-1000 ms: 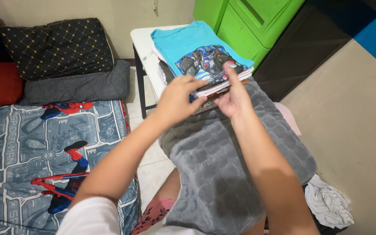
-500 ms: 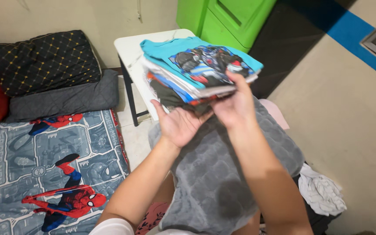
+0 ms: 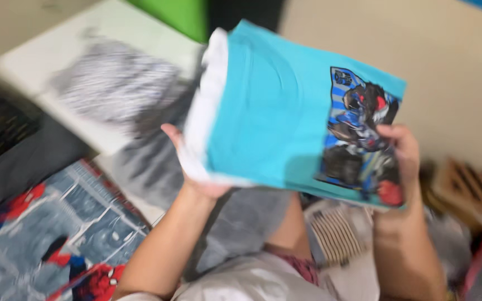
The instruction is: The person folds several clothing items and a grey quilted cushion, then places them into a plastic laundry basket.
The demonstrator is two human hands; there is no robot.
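I hold a stack of folded clothes (image 3: 274,117) up in the air in front of me. Its top piece is a turquoise shirt with a dark robot print. My left hand (image 3: 188,167) supports the stack from below at its left end, palm up. At the right end my right hand (image 3: 403,153) grips the stack, thumb over the print. A grey quilted blanket (image 3: 241,217) lies on my lap below. The picture is blurred by motion.
A white table (image 3: 101,50) at upper left carries a grey-and-white striped cloth (image 3: 112,89). A cartoon-print bedsheet (image 3: 57,234) covers a mattress at lower left. Green furniture (image 3: 179,14) stands behind. Loose clothes and a brown object lie at lower right.
The stack has been lifted off the table and swung to the right, both hands still on it. The view has turned right and blurred; a striped cloth now shows on the table.
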